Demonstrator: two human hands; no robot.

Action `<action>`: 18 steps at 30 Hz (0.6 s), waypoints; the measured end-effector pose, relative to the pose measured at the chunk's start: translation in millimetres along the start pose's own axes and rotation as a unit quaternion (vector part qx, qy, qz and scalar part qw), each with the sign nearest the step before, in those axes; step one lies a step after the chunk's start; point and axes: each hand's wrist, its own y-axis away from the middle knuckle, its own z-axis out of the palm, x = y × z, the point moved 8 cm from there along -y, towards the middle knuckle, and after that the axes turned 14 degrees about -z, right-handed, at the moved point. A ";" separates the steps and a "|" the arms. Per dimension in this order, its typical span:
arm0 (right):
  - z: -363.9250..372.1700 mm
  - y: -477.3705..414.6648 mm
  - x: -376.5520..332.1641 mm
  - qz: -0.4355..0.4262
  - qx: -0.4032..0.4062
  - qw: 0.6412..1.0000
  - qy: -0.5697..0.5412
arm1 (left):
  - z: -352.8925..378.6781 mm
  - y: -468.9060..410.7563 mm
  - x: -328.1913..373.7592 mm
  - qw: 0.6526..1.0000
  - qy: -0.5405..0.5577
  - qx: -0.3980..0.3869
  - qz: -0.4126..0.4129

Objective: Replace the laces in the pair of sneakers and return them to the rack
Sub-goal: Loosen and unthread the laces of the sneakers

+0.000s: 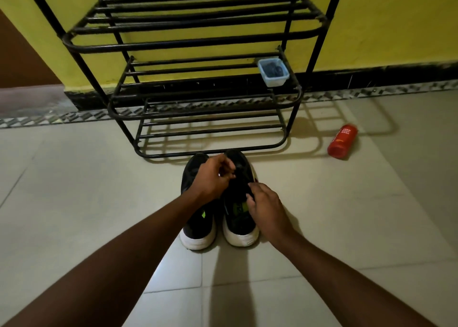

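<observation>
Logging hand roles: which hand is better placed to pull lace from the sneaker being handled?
Probably left: the left hand pinches at the lacing; the right hand grips the sneaker near its tongue.

Rack (188,44): top and bottom shelves passable full width. A box (273,72) blocks the middle shelf's right end. Sneakers (198,230) stand just before the front bar, blocking the centre approach, with the left hand (213,178) and right hand (266,204) gripping them. A bottle (342,141) lies right of the rack, well apart. Floor (74,178) to the left is open.
</observation>
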 end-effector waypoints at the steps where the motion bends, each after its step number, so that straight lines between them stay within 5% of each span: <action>1: -0.7 -0.1 -1.5 0.002 -0.004 1.000 0.005 | 2.0 0.5 2.3 1.000 -0.025 -0.014 0.000; 6: 1.1 -1.1 -4.1 0.016 -0.049 0.998 0.026 | 19.0 1.8 8.3 0.984 -0.176 -0.039 0.009; 15: -1.1 -11.1 -1.5 0.008 -0.061 0.998 0.021 | 17.0 -14.1 -2.3 0.996 -0.056 -0.009 -0.068; 18: 4.0 -8.7 1.3 0.018 -0.044 0.999 -0.003 | 12.7 -17.2 5.5 0.997 -0.074 -0.019 -0.034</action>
